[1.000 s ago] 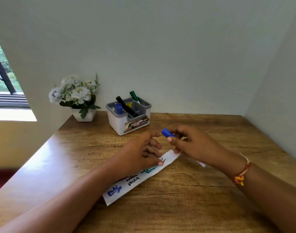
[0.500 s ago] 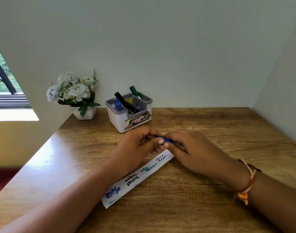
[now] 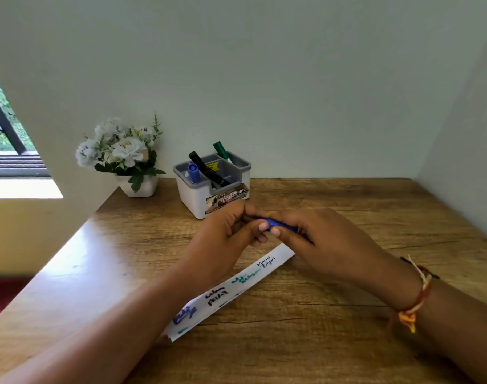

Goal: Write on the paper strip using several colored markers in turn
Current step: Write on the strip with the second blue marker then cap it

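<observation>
A white paper strip (image 3: 236, 289) lies slantwise on the wooden desk (image 3: 306, 328), carrying blue, black and green writing. Just above its far end, my left hand (image 3: 225, 239) and my right hand (image 3: 328, 245) meet around a blue marker (image 3: 278, 224). My left fingers pinch its blue cap end and my right hand grips the barrel, most of which is hidden. A white organiser box (image 3: 209, 198) behind the hands holds a blue marker (image 3: 193, 173), a black marker (image 3: 209, 170) and a green marker (image 3: 221, 151).
A white pot of white flowers (image 3: 123, 153) stands at the back left beside the organiser. Walls close the desk at the back and right. The desk's left edge runs diagonally, with a window beyond it.
My left hand lifted off the strip and came up to the blue marker's cap end. Both hands now hold the marker together, lower over the strip's far end.
</observation>
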`<act>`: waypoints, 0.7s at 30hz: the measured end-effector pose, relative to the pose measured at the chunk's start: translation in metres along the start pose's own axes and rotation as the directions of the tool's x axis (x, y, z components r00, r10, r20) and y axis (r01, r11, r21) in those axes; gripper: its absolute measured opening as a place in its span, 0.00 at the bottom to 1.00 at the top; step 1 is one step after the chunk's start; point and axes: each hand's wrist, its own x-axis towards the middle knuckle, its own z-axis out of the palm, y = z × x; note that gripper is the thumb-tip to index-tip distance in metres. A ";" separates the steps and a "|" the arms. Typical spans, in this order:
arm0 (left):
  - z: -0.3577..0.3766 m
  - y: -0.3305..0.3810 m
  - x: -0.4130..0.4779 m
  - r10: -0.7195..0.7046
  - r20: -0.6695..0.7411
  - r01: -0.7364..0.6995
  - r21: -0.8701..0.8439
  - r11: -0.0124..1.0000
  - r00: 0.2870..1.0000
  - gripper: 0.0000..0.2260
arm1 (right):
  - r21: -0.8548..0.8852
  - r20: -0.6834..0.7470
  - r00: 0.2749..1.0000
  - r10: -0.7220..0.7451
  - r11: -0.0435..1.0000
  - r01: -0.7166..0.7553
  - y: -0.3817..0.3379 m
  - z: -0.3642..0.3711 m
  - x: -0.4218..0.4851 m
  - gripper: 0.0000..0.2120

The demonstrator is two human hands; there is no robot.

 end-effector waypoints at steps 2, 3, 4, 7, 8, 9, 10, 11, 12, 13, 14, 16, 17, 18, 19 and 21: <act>-0.001 0.000 0.000 -0.039 -0.041 0.037 -0.047 0.998 0.998 0.05 | 0.071 0.043 0.997 0.064 0.995 -0.066 0.001 -0.004 -0.002 0.12; -0.002 0.001 0.001 -0.076 -0.072 0.069 -0.091 0.993 0.995 0.05 | 0.137 0.055 0.993 0.105 0.984 -0.112 0.003 -0.007 -0.004 0.15; -0.003 0.003 0.001 -0.123 -0.100 0.109 -0.140 0.984 0.987 0.05 | 0.202 0.062 0.988 0.139 0.968 -0.149 0.006 -0.011 -0.005 0.17; -0.007 0.009 0.001 -0.293 -0.110 0.238 -0.356 0.904 0.950 0.08 | 0.447 0.070 0.973 0.221 0.865 -0.228 0.013 -0.020 -0.010 0.14; -0.007 0.010 0.001 -0.336 -0.090 0.268 -0.430 0.862 0.937 0.09 | 0.561 0.080 0.961 0.266 0.784 -0.264 0.013 -0.022 -0.011 0.11; -0.007 0.010 0.001 -0.368 -0.069 0.294 -0.474 0.830 0.927 0.10 | 0.676 0.113 0.940 0.321 0.669 -0.309 0.013 -0.023 -0.011 0.10; -0.007 0.010 0.001 -0.388 -0.049 0.318 -0.485 0.815 0.920 0.11 | 0.782 0.170 0.915 0.367 0.515 -0.352 0.012 -0.023 -0.010 0.11; -0.006 0.010 0.000 -0.400 -0.031 0.342 -0.464 0.817 0.916 0.11 | 0.857 0.238 0.893 0.383 0.350 -0.379 0.012 -0.023 -0.010 0.13; -0.005 0.010 -0.001 -0.406 -0.010 0.364 -0.423 0.830 0.914 0.11 | 0.899 0.292 0.879 0.377 0.206 -0.387 0.012 -0.022 -0.009 0.14; -0.005 0.010 -0.001 -0.409 0.010 0.385 -0.362 0.849 0.912 0.11 | 0.917 0.322 0.873 0.366 0.108 -0.384 0.012 -0.020 -0.009 0.15; -0.004 0.010 -0.002 -0.410 0.026 0.400 -0.281 0.872 0.912 0.10 | 0.925 0.335 0.871 0.359 0.050 -0.377 0.012 -0.019 -0.008 0.15; -0.004 0.006 -0.003 -0.367 0.033 0.367 0.017 0.930 0.930 0.10 | 0.934 0.339 0.873 0.351 -0.013 -0.358 0.012 -0.014 -0.008 0.12; -0.005 0.004 -0.004 -0.315 0.042 0.299 0.217 0.929 0.948 0.10 | 0.937 0.341 0.874 0.346 -0.049 -0.347 0.012 -0.012 -0.008 0.11; -0.005 0.003 -0.003 -0.265 0.080 0.216 0.379 0.900 0.961 0.10 | 0.938 0.346 0.874 0.342 -0.089 -0.336 0.012 -0.011 -0.008 0.10; -0.005 0.004 -0.003 -0.237 0.135 0.144 0.485 0.862 0.962 0.09 | 0.936 0.351 0.873 0.339 -0.124 -0.328 0.013 -0.009 -0.008 0.10; -0.005 0.007 -0.003 -0.251 0.235 0.072 0.580 0.811 0.939 0.06 | 0.932 0.360 0.872 0.332 -0.177 -0.317 0.014 -0.007 -0.008 0.11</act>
